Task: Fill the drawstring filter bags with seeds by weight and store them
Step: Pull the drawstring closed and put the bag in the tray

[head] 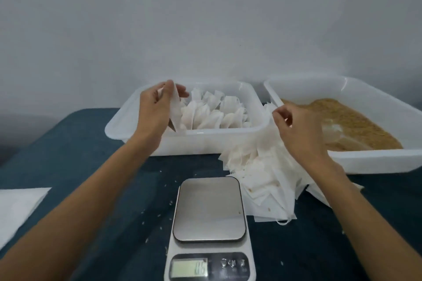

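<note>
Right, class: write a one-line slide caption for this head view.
Left hand pinches a filter bag over the bag tray; scale empty.

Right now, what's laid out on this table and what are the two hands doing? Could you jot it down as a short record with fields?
Left hand: left hand pinches a filter bag over the left tub
Right hand: right hand fingers curled above the loose bag pile; its grip is unclear
Left tub contents: standing white bags
Right tub: right tub holds brown seeds
Scale: scale platform bare, display lit
Table: blue cloth with scattered seeds
</note>
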